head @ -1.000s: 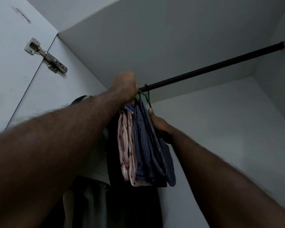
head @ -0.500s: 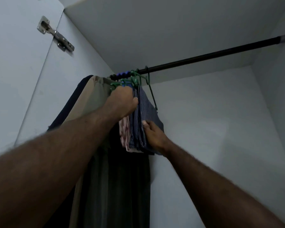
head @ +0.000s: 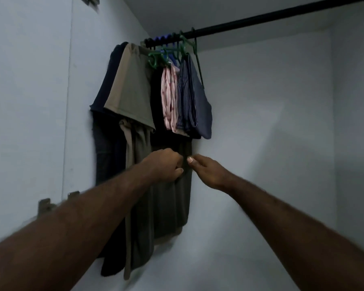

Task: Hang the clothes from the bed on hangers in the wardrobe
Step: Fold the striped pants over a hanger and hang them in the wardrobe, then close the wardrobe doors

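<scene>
Inside the white wardrobe (head: 271, 127), a black metal rod (head: 261, 17) runs across the top, with the clothes bunched at its left end on green plastic hangers (head: 156, 59) and blue hangers (head: 162, 37). From the left hang a dark navy garment (head: 105, 85), a beige garment (head: 130, 91), a pink patterned garment (head: 168, 97), a blue striped garment (head: 184, 95) and a plain navy garment (head: 202, 106). Below these hangs a long olive-grey garment (head: 172, 202), close to the back wall. The left hand (head: 166, 164) has its fingers curled round a fold of this olive-grey cloth. The right hand (head: 206, 171) is just beside it at the cloth's right edge, thumb tip at the fabric; whether it pinches the edge cannot be told. A metal hinge (head: 44, 205) sits on the door at lower left
</scene>
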### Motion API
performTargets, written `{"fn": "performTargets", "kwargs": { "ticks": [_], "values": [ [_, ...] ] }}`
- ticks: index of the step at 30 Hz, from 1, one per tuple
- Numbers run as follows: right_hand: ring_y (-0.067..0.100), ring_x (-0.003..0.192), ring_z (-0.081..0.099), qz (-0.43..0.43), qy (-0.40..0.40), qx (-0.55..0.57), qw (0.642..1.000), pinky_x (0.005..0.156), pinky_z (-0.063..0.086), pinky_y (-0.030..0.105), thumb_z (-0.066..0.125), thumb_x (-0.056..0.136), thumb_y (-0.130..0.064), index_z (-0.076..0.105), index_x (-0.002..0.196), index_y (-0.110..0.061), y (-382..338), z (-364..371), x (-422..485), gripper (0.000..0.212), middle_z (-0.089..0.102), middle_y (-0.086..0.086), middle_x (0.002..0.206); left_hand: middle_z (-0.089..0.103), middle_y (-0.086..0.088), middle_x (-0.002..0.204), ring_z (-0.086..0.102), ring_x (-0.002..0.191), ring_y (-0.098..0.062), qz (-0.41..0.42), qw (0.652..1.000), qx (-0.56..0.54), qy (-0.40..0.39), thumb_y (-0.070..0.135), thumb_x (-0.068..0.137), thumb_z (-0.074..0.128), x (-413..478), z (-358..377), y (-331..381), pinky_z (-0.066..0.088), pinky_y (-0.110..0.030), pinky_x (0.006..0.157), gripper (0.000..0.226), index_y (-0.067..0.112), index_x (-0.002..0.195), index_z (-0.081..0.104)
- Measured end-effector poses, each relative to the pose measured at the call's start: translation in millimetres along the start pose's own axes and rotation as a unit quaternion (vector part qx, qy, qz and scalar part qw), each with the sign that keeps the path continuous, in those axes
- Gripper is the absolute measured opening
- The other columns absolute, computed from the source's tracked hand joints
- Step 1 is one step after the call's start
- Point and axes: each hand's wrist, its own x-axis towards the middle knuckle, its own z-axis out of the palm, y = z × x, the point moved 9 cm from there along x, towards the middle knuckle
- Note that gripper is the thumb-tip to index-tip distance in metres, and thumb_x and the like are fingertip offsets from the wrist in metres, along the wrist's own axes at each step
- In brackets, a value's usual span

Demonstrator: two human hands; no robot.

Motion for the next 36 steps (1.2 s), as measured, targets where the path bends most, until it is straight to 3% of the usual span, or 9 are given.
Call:
{"fn": "performTargets", "kwargs": {
  "ticks": [5, 11, 15, 18, 21, 25, 32, 36],
  "values": [
    [0.020, 0.122, 0.053, 0.046, -0.020, -0.114, 0.992, 0.092, 0.038, 0.028, 0.033, 0.103, -0.050, 0.051, 0.138, -0.015, -21, 0, -45, 0.053, 0.055, 0.005, 0.139, 0.061, -0.001, 0.094, 0.059, 0.086, -0.018, 0.079, 0.995, -0.054, 0.013, 0.032, 0.092, 0.055, -33, 2, 11, 0.050, -0.034, 0.076, 0.021, 0.014, 0.098, 0.064],
    [0.018, 0.121, 0.053, 0.117, -0.024, -0.206, 0.971, 0.097, 0.040, 0.028, 0.036, 0.101, -0.052, 0.052, 0.136, -0.020, -50, -2, -119, 0.050, 0.057, 0.003, 0.136, 0.062, 0.000, 0.109, 0.056, 0.101, -0.017, 0.158, 0.983, -0.093, 0.021, 0.037, 0.094, 0.052, -81, 4, 26, 0.044, -0.031, 0.081, 0.029, 0.016, 0.110, 0.063],
    [0.020, 0.120, 0.054, 0.144, -0.052, -0.361, 0.920, 0.096, 0.041, 0.030, 0.037, 0.101, -0.053, 0.051, 0.137, -0.022, -71, -12, -184, 0.050, 0.059, 0.003, 0.133, 0.062, 0.000, 0.116, 0.055, 0.109, -0.019, 0.202, 0.969, -0.142, 0.020, 0.037, 0.095, 0.051, -111, 2, 67, 0.046, -0.034, 0.088, 0.030, 0.017, 0.114, 0.062],
    [0.020, 0.114, 0.057, 0.163, -0.065, -0.471, 0.865, 0.095, 0.046, 0.035, 0.041, 0.100, -0.052, 0.059, 0.126, -0.025, -87, -39, -244, 0.042, 0.063, 0.000, 0.124, 0.061, -0.001, 0.119, 0.055, 0.110, -0.021, 0.252, 0.953, -0.168, 0.011, 0.037, 0.096, 0.050, -127, -15, 119, 0.047, -0.035, 0.088, 0.029, 0.018, 0.114, 0.061],
    [0.020, 0.103, 0.062, 0.211, -0.050, -0.531, 0.819, 0.085, 0.049, 0.033, 0.045, 0.099, -0.048, 0.067, 0.110, -0.025, -105, -79, -310, 0.033, 0.069, -0.001, 0.109, 0.062, -0.001, 0.118, 0.056, 0.109, -0.021, 0.322, 0.922, -0.211, 0.033, 0.036, 0.097, 0.049, -155, -50, 186, 0.049, -0.036, 0.087, 0.028, 0.018, 0.114, 0.062],
    [0.024, 0.091, 0.065, 0.290, 0.034, -0.603, 0.742, 0.070, 0.049, 0.031, 0.048, 0.099, -0.040, 0.069, 0.099, -0.020, -143, -144, -397, 0.029, 0.070, 0.002, 0.097, 0.062, -0.001, 0.120, 0.056, 0.111, -0.021, 0.418, 0.874, -0.245, 0.039, 0.036, 0.098, 0.047, -211, -95, 291, 0.048, -0.036, 0.090, 0.030, 0.019, 0.119, 0.060],
    [0.022, 0.087, 0.065, 0.369, 0.144, -0.599, 0.696, 0.070, 0.049, 0.031, 0.050, 0.098, -0.038, 0.070, 0.100, -0.023, -196, -211, -536, 0.025, 0.072, -0.003, 0.094, 0.056, 0.003, 0.131, 0.050, 0.122, -0.017, 0.533, 0.783, -0.316, 0.045, 0.037, 0.099, 0.047, -315, -138, 423, 0.042, -0.033, 0.098, 0.039, 0.020, 0.134, 0.050],
    [0.022, 0.083, 0.065, 0.329, 0.195, -0.613, 0.691, 0.075, 0.046, 0.033, 0.054, 0.097, -0.037, 0.074, 0.092, -0.017, -229, -224, -596, 0.029, 0.073, -0.002, 0.085, 0.050, 0.003, 0.136, 0.046, 0.123, -0.016, 0.564, 0.746, -0.351, 0.054, 0.039, 0.099, 0.046, -369, -149, 476, 0.042, -0.032, 0.098, 0.046, 0.020, 0.141, 0.043]
  ]
}}
